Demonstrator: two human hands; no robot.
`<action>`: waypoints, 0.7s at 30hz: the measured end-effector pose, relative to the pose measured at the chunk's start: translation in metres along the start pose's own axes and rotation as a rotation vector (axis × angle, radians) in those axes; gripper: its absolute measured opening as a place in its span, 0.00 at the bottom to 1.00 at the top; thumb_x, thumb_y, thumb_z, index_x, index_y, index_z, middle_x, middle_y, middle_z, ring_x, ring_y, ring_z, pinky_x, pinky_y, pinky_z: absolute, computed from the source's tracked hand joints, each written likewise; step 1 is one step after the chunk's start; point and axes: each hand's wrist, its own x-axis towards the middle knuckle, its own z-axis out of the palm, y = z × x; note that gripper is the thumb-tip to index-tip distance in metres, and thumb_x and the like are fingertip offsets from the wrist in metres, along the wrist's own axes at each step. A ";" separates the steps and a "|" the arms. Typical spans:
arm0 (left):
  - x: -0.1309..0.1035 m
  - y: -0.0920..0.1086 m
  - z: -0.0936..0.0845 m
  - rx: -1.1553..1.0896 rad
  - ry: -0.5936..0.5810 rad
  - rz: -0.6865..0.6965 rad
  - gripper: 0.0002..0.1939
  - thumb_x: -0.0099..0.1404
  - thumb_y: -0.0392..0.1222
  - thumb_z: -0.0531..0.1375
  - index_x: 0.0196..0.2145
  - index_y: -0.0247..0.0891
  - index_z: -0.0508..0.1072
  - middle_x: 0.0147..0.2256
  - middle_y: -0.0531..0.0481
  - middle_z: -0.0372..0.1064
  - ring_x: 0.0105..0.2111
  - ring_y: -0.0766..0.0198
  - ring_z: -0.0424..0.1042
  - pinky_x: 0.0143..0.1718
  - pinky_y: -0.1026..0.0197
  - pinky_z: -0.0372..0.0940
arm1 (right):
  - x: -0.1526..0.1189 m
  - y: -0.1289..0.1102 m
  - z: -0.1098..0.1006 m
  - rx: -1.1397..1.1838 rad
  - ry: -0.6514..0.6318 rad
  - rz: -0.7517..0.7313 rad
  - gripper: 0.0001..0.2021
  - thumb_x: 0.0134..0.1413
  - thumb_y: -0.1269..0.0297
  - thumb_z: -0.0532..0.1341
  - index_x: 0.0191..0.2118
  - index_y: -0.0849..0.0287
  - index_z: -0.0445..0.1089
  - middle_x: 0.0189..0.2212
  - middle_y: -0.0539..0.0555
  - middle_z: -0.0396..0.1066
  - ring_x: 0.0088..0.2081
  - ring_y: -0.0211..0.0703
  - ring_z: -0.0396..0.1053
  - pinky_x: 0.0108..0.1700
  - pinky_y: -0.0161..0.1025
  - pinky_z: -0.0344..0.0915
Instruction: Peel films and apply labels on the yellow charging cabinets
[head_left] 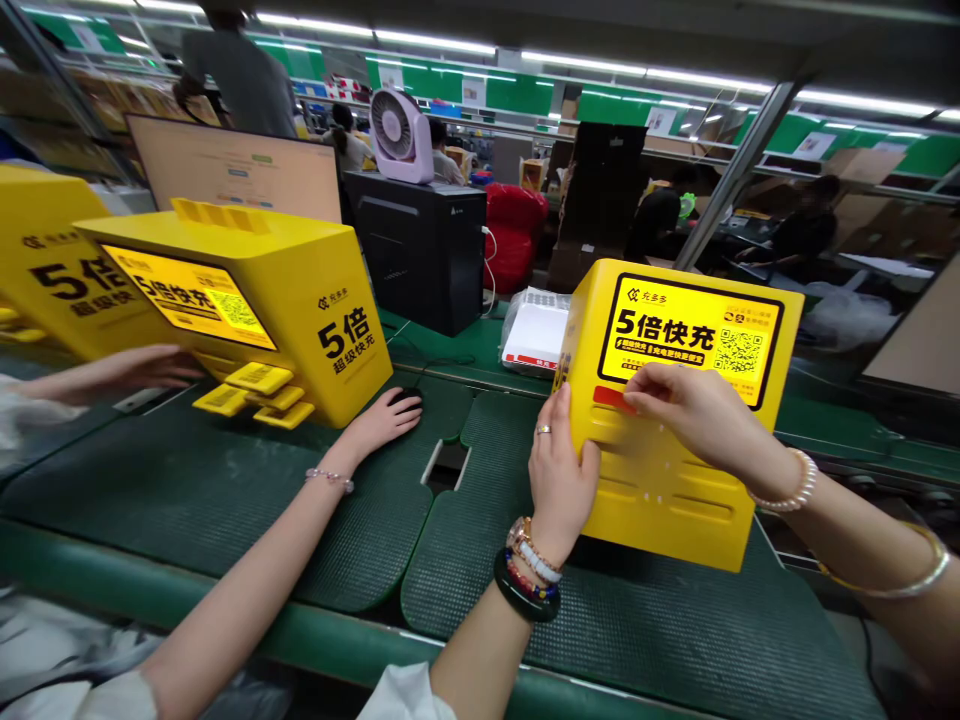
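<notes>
A yellow power bank charging cabinet (675, 540) stands before me, with a bright printed front panel (667, 330) bearing a QR code and slots below. My left hand (559, 465) grips its left edge, fingers on the side and thumb at the front. Just under the panel, a red sticker (613, 399) lies along the cabinet's face. My right hand (694, 410) pinches at the sticker's right end, fingertips pressed together. The fingers partly hide that end and the panel's lower edge.
On the left, a co-worker's hand (386, 415) rests on a black mouse (409, 398) beside another yellow cabinet (349, 340) holding power banks (259, 378). A stack of white, red-edged sheets (536, 325), a black computer case (420, 250) and a fan (401, 135) stand behind. The green mat (442, 465) has a cutout.
</notes>
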 end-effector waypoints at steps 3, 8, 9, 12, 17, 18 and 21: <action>-0.001 0.001 -0.001 0.005 0.005 0.015 0.37 0.64 0.31 0.52 0.69 0.42 0.49 0.66 0.43 0.54 0.65 0.58 0.56 0.67 0.55 0.56 | 0.000 0.000 0.000 -0.003 0.004 -0.007 0.08 0.60 0.61 0.58 0.32 0.55 0.72 0.30 0.48 0.75 0.31 0.43 0.70 0.32 0.40 0.58; -0.001 0.003 -0.001 0.011 -0.002 0.045 0.35 0.65 0.29 0.52 0.67 0.55 0.56 0.65 0.47 0.52 0.64 0.57 0.59 0.64 0.50 0.60 | -0.001 -0.001 0.002 -0.022 0.039 -0.037 0.10 0.60 0.59 0.57 0.32 0.55 0.72 0.29 0.51 0.75 0.29 0.44 0.70 0.30 0.39 0.57; -0.001 0.003 -0.001 0.013 -0.006 0.048 0.35 0.66 0.29 0.51 0.66 0.56 0.58 0.66 0.47 0.51 0.64 0.57 0.60 0.64 0.50 0.61 | -0.001 -0.001 0.002 -0.030 0.045 -0.042 0.10 0.60 0.59 0.57 0.32 0.55 0.72 0.29 0.51 0.75 0.29 0.44 0.70 0.30 0.39 0.57; 0.000 0.004 -0.001 0.024 -0.017 0.056 0.33 0.66 0.28 0.51 0.63 0.58 0.62 0.66 0.47 0.50 0.63 0.56 0.61 0.62 0.51 0.63 | 0.000 -0.001 0.002 -0.051 0.051 -0.043 0.09 0.59 0.60 0.58 0.31 0.55 0.72 0.28 0.51 0.74 0.29 0.44 0.70 0.29 0.39 0.56; 0.000 0.005 -0.002 0.066 -0.033 0.063 0.34 0.66 0.28 0.51 0.64 0.59 0.61 0.66 0.47 0.48 0.62 0.55 0.62 0.61 0.50 0.64 | 0.000 -0.004 0.000 -0.076 0.037 -0.013 0.08 0.60 0.61 0.59 0.31 0.55 0.72 0.27 0.49 0.74 0.28 0.42 0.69 0.29 0.38 0.54; 0.000 0.005 -0.002 0.068 -0.035 0.063 0.34 0.66 0.28 0.51 0.64 0.59 0.60 0.66 0.47 0.48 0.62 0.56 0.62 0.61 0.50 0.64 | 0.000 -0.004 0.000 -0.079 0.037 -0.008 0.08 0.60 0.61 0.59 0.31 0.55 0.72 0.27 0.49 0.74 0.28 0.42 0.69 0.29 0.38 0.54; 0.000 0.005 -0.001 0.069 -0.040 0.063 0.35 0.66 0.27 0.50 0.65 0.59 0.59 0.66 0.47 0.47 0.63 0.56 0.61 0.61 0.50 0.64 | 0.001 -0.004 0.002 -0.088 0.047 -0.011 0.07 0.60 0.62 0.60 0.31 0.55 0.72 0.28 0.48 0.74 0.29 0.42 0.70 0.29 0.38 0.54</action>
